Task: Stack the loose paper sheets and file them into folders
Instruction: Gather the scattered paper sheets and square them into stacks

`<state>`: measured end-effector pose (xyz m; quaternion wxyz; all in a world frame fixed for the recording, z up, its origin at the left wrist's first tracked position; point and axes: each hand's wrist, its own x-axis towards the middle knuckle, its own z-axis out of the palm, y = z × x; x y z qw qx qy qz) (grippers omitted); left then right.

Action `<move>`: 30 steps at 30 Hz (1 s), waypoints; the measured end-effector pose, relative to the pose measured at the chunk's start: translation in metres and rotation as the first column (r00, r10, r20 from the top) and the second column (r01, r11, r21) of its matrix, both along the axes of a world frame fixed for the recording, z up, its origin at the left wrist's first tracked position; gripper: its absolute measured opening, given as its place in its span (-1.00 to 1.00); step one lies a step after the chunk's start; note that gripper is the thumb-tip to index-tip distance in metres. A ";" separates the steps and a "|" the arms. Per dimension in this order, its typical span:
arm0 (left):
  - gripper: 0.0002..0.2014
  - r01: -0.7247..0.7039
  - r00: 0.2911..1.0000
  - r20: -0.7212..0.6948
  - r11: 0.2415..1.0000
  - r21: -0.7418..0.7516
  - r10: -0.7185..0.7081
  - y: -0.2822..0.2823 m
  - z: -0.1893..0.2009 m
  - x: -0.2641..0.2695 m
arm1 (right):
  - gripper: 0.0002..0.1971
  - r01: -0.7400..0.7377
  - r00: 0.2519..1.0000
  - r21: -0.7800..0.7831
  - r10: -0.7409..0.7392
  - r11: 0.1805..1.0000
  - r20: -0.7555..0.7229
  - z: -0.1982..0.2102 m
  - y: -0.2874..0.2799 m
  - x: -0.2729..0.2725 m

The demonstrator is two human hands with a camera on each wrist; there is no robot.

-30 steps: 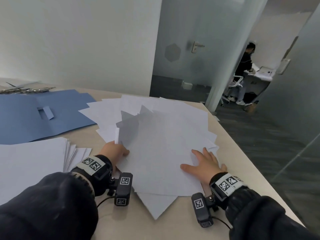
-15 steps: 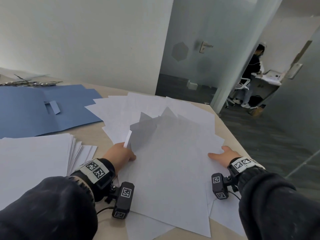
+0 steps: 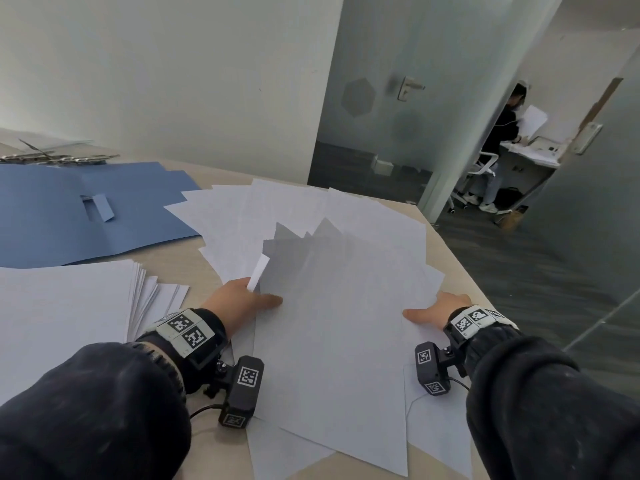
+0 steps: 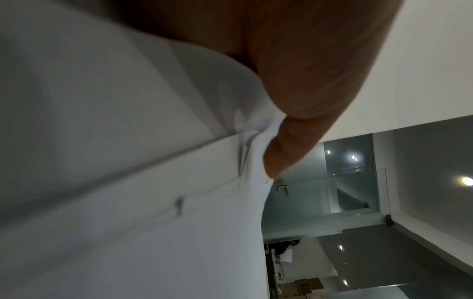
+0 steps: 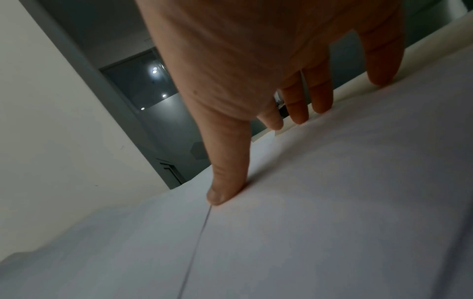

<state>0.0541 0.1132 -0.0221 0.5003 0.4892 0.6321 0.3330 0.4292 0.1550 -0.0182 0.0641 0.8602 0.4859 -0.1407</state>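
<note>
The left hand [image 3: 242, 301] is pinching the loose sheets [image 3: 332, 306]; the flat right hand [image 3: 438, 308] is pressing them, gathering one pile.

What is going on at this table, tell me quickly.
A person is gathering a fanned-out spread of loose white sheets. The left hand grips their left edge, thumb on top; the right hand presses spread fingers on the right side. A neater paper stack lies to the left, and an open blue folder waits behind it.
</note>
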 end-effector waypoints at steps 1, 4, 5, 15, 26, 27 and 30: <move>-0.77 0.037 0.999 -0.032 0.999 0.014 -0.036 0.000 0.000 0.000 | 0.22 -0.025 1.000 -0.012 0.025 1.000 0.018 0.003 -0.003 -0.002; -0.75 0.085 0.991 -0.102 0.996 0.034 -0.082 0.001 0.000 -0.001 | 0.02 -0.106 0.994 -0.016 0.106 0.994 0.015 0.008 -0.009 -0.003; -0.74 0.090 0.990 -0.113 0.995 0.040 -0.085 0.001 -0.001 -0.002 | 0.00 -0.131 0.991 -0.008 0.131 0.991 -0.007 0.009 -0.010 -0.001; -0.53 0.083 0.996 0.034 0.994 0.065 -0.086 0.000 -0.007 -0.007 | 0.10 0.057 0.975 0.167 -0.019 0.984 -0.223 0.010 -0.021 0.012; -0.50 0.046 0.969 0.240 0.998 0.051 -0.057 -0.002 -0.015 -0.011 | -0.74 0.221 0.725 0.369 0.101 0.903 -0.681 0.023 -0.028 0.019; -0.49 0.044 0.967 0.248 0.998 0.048 -0.054 -0.003 -0.015 -0.010 | -0.81 0.218 0.723 0.403 0.130 0.889 -0.678 0.025 -0.029 0.020; -0.49 0.036 0.966 0.256 0.999 0.038 -0.044 -0.002 -0.016 -0.011 | -0.85 0.209 0.700 0.462 0.198 0.862 -0.687 0.030 -0.035 0.019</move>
